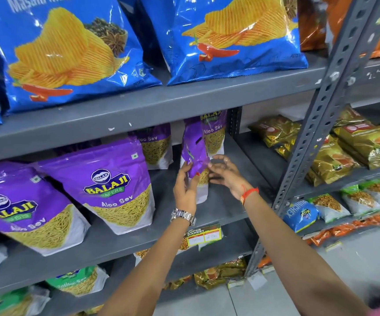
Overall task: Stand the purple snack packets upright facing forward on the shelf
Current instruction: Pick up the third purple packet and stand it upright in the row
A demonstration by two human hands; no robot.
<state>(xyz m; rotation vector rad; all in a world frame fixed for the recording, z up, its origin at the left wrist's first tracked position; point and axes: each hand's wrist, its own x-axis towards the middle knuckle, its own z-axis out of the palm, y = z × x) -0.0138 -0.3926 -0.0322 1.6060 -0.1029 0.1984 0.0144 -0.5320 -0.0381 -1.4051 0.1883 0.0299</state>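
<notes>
**Step in hand: turning one purple packet to face forward**

The left hand (185, 190) holds a purple snack packet (194, 153) by its left edge, fingers curled against the foil at mid-height. The right hand (224, 172) sits just to the right of that grip, fingers spread and half open; whether its fingertips touch the packet cannot be told, and it has no firm hold on anything.

The held packet stands on the shelf (227, 201), upright but turned edge-on, its crumpled top leaning over the grip. Directly behind the grip a second packet (214, 135) stands with its front showing. To the left of the grip, well apart, two large packets (113, 185) lean forward-facing in the front row.

Judgement: the task is under way; this packet is upright but not yet facing forward.

Next move calls for:
1. Closing the right hand on the packet's free edge.
2. Rotating the printed face toward the aisle.
3. Flattening the base so it stands unaided before release.
</notes>
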